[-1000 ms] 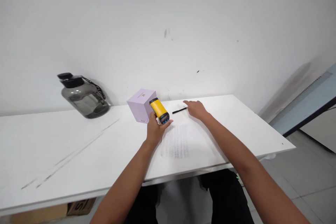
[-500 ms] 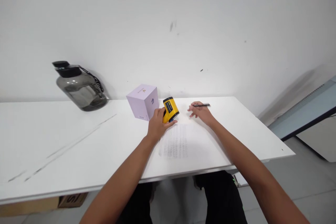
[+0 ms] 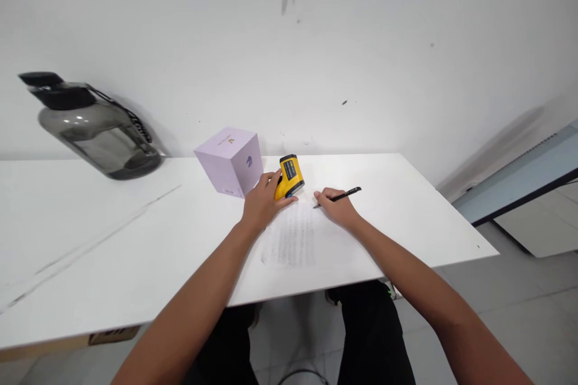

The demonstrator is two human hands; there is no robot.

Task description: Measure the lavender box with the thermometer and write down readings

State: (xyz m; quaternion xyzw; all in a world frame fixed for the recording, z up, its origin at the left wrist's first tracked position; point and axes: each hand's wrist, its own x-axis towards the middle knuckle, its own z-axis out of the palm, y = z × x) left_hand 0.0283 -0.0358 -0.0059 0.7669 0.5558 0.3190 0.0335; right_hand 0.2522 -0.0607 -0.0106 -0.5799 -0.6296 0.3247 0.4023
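Observation:
My left hand [image 3: 264, 198] is wrapped around the handle of a yellow and black infrared thermometer [image 3: 291, 173], its thumb stretched along the table side. A black pen [image 3: 345, 195] is pinched in my right hand [image 3: 336, 207], slanting with its tip down at the top part of a sheet of paper [image 3: 289, 240]. Rows of faint, blurred writing cover the left part of the sheet. Right behind my left hand, a lilac box [image 3: 232, 162] stands close to the thermometer.
A large grey see-through bottle [image 3: 99, 135] with a black lid stands at the left, near the wall [image 3: 383, 42]. All these things are on a white table [image 3: 112, 252]. A cardboard box [image 3: 112, 335] shows under its front edge. A pale blue panel [image 3: 519, 174] is at the right.
My right hand has turned and come down to the paper, bringing the pen from level to tip-down. My left hand keeps its hold on the thermometer. The view has shifted a little.

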